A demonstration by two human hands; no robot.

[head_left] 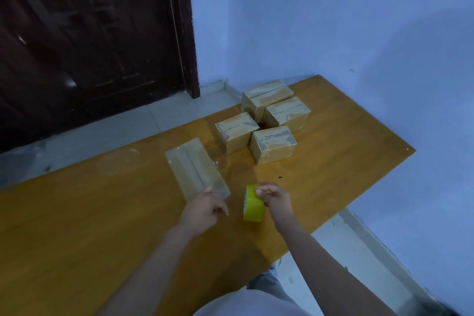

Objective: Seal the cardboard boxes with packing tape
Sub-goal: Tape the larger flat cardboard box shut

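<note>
Right hand (274, 199) pinches the yellow tape roll (252, 204) upright on the table (102, 213); left hand (205, 209), fingers loosely curled, touches the flattened box (196, 169); the tape's free end should be found first.

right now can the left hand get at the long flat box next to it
Probably yes: the left hand is open with its fingertips already at the near end of the long flat box, and nothing lies between them.

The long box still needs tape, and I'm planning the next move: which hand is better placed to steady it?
Left. The left hand already touches the near end of the long box, while the right hand grips the tape roll.
</note>
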